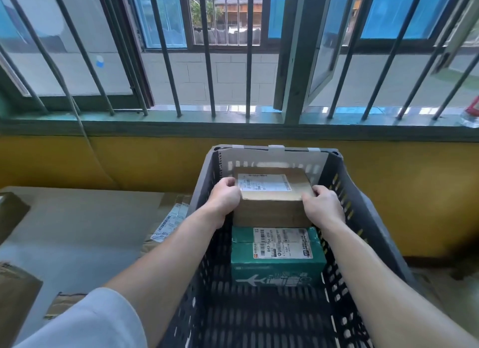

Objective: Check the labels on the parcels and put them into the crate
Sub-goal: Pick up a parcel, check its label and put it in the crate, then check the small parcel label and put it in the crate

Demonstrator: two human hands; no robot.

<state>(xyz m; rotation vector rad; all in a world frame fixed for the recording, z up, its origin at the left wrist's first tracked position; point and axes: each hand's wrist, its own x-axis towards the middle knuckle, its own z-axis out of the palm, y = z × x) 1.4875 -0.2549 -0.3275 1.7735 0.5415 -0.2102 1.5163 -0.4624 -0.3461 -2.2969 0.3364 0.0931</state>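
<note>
Fingers (228,183) of my left hand (224,197) and right hand (324,205) grip the brown box (272,205) by its ends, inside the crate (365,215) at the far wall, just beyond the green box (277,267). I'd lower it level, label (261,182) up, then release both sides together.

brown parcel (272,200), label up, crate's (344,192) far end | green parcel (277,257) just nearer, perhaps touching

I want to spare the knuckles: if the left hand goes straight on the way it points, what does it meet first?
Most likely the white sheet lining the crate's far wall: the left hand grips the brown parcel's left side, and nothing shows between it and that sheet. Depth is unclear.
</note>
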